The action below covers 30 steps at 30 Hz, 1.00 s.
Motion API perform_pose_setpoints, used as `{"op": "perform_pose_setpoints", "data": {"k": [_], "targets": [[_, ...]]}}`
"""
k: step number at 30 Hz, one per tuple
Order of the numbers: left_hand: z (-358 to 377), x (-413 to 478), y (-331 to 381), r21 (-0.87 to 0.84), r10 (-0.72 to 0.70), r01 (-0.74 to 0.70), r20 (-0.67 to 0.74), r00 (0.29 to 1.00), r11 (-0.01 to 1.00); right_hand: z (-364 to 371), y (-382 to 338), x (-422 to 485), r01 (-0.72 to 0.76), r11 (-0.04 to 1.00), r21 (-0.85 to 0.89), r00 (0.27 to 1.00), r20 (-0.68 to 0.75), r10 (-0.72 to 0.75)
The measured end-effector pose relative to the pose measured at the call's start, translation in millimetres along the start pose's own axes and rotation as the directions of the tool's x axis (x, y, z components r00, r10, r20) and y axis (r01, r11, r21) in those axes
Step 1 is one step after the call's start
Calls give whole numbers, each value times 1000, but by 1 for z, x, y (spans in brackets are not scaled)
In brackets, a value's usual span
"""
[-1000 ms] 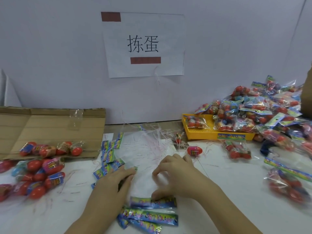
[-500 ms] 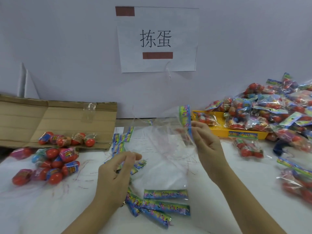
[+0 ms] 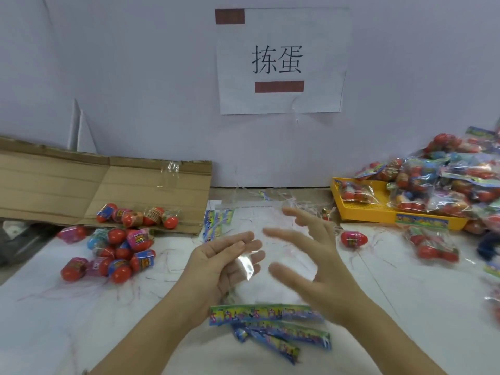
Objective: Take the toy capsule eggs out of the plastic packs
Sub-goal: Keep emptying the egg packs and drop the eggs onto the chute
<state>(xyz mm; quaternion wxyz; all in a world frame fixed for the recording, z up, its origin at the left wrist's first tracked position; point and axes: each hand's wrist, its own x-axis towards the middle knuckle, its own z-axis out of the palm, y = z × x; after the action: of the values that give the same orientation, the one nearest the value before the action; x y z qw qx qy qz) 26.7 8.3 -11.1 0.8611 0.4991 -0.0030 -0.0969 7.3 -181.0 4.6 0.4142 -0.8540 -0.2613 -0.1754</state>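
Fingers (image 3: 286, 236) of the right hand (image 3: 311, 261) spread — left hand (image 3: 221, 266) pinches clear pack (image 3: 244, 266).

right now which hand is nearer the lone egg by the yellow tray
Right. The right hand is just left of the egg, not touching it; the left hand is farther left, on the far side of the right hand.

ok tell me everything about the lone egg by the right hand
The lone capsule egg is red, plastic by its look, with a pink label round its middle whose print is too blurred to read. It lies closed on its side on the white table, among thin loose strands, in front of the yellow tray and apart from the right hand. Only table and strands seem to touch it.
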Motion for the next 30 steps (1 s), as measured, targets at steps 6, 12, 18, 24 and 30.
{"op": "perform_pose_setpoints", "data": {"k": [6,12,18,24,30], "targets": [[3,2,-3,21,41,-40,-50,998,999,-33,26,0,-372,751,-545,894,5,447],[7,-4,-5,167,57,-53,-19,998,985,-29,-1,10,-65,996,-55,985,-162,55],[19,-16,-12,338,17,-70,157,987,939,2,-3,7,59,931,-361,962,-228,-150],[14,-14,-11,332,-5,-29,101,995,943,-23,14,13,-243,970,-15,911,-348,223],[9,-8,-12,318,-5,-8,40,999,948,-47,45,11,-498,794,-350,866,-242,437]]}}
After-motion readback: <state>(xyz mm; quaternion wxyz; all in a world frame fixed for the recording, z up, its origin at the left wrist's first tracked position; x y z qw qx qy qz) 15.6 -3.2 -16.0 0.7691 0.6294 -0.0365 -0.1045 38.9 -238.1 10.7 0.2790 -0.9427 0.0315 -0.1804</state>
